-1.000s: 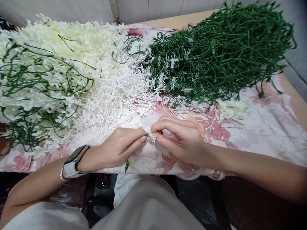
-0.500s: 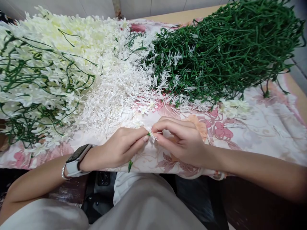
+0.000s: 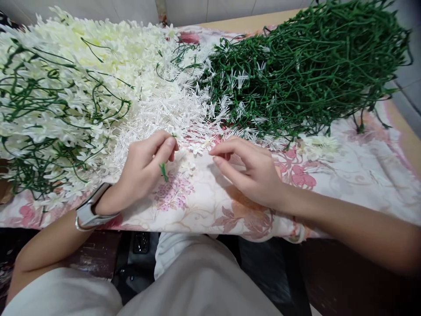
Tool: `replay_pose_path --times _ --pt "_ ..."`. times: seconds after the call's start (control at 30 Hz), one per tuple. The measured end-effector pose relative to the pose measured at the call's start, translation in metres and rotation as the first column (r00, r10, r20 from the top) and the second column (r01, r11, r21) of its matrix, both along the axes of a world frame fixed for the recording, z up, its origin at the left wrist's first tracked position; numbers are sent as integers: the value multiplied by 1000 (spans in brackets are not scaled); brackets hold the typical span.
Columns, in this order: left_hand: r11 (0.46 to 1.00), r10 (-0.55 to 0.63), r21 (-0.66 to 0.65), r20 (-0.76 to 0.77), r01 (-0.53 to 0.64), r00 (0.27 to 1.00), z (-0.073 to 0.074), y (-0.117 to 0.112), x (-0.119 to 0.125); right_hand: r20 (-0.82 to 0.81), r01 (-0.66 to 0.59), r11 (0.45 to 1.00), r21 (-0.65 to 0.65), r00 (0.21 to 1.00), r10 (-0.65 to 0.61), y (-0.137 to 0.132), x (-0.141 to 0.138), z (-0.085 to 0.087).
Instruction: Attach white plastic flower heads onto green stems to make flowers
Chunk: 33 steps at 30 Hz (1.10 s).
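Note:
My left hand (image 3: 143, 169) rests at the edge of the pile of white stamen pieces (image 3: 154, 127), fingers curled, with a short green stem (image 3: 163, 171) sticking out below them. My right hand (image 3: 251, 171) reaches over the flowered cloth (image 3: 197, 206), thumb and forefinger pinched close beside a small loose white flower (image 3: 206, 143). Another loose white flower (image 3: 188, 167) lies on the cloth between the hands. Whether the right fingers grip anything is hidden.
A heap of cream artificial flowers with green stems (image 3: 59, 92) fills the left. A big tangle of bare green stems (image 3: 305, 70) lies at the back right. A few cream blossoms (image 3: 317, 147) sit right of my right hand. The wooden table edge (image 3: 409, 145) shows at right.
Both hands have parted and moved away from me toward the piles. The left went up-left to the white pieces with the green stem; the right moved up to the loose flowers.

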<state>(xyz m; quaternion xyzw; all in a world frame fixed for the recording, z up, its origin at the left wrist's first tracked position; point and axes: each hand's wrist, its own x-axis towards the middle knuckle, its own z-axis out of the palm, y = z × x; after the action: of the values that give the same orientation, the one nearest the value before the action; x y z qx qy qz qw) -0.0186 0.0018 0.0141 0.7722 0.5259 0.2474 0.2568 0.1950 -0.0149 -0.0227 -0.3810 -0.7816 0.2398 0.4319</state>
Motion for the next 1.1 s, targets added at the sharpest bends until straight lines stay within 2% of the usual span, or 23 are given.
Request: replay_pose_path --times 0.13,0.37,0.5,0.6,0.9,1.1 --pt "998 22 -56 -68 -25 997 4 2 -2 88 -110 992 55 991 105 4 -1 -7" --pt "990 -73 -136 -201 46 977 4 2 2 192 -196 953 232 969 153 -1 -15 -15" --pt "982 -120 -168 -218 84 969 2 3 3 316 -256 947 195 930 186 -3 -19 -18" --pt "974 -146 -202 -201 104 969 0 3 2 373 -250 956 155 911 178 -4 -19 -18" --pt "952 -151 -285 -137 107 979 2 3 3 373 -234 966 111 911 178 -2 -16 -16" --pt "930 -172 -336 -42 148 984 0 4 2 359 -226 969 104 916 176 -1 -15 -16"
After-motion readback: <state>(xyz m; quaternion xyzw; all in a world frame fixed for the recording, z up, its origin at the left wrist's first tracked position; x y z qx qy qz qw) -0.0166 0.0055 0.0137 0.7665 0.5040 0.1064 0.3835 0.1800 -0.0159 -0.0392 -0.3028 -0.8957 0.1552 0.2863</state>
